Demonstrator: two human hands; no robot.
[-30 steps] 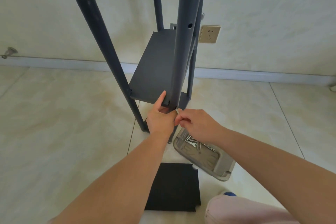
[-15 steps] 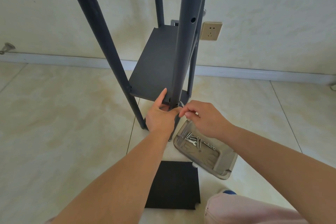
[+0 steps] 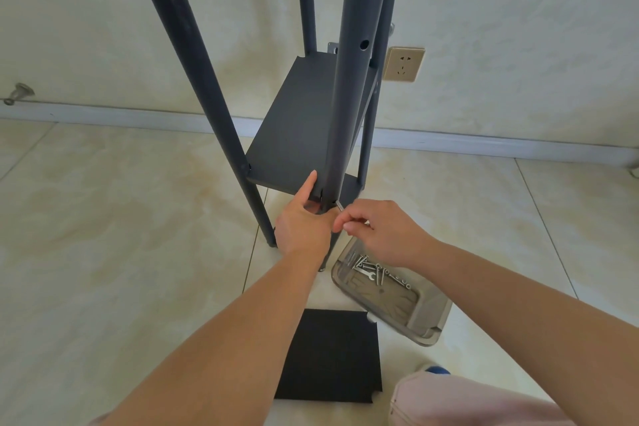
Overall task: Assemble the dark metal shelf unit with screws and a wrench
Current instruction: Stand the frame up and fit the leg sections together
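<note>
The dark metal shelf unit stands on the floor, with one shelf panel (image 3: pixel 297 128) fixed between its upright poles. My left hand (image 3: pixel 304 221) grips the near pole (image 3: pixel 349 79) at the panel's front corner, thumb up against the panel edge. My right hand (image 3: pixel 377 232) pinches a silver screw (image 3: pixel 339 205) whose tip sits at the pole's lower hole. An empty screw hole shows higher on that pole. A loose black shelf panel (image 3: pixel 328 356) lies flat on the floor in front of me.
A clear plastic tray (image 3: pixel 425 318) holding several screws and a small wrench (image 3: pixel 368 274) lies on the floor under my right wrist. A wall socket (image 3: pixel 404 64) is behind the unit. A knee in pink fabric (image 3: pixel 466 401) is at the bottom right. The floor is pale tile.
My right hand has stayed at the pole's lower hole, shifting slightly as its fingers work the screw. My left hand keeps its grip on the pole and panel corner.
</note>
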